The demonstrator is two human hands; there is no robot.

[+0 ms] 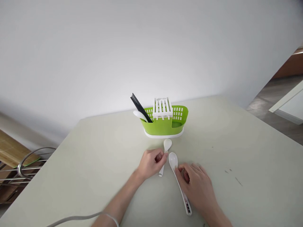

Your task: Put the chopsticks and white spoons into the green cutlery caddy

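Left hand (153, 162) — narrow pinch on short spoon (168, 144), on table (106, 148) before green basket (161, 128) | Right hand (196, 183) — narrow pinch on long spoon (173, 160), just beside | Risk: spoons could knock, lying so close

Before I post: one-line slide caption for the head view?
Left hand on the shorter white spoon, right hand on the longer white spoon, in front of a green basket holding black chopsticks.
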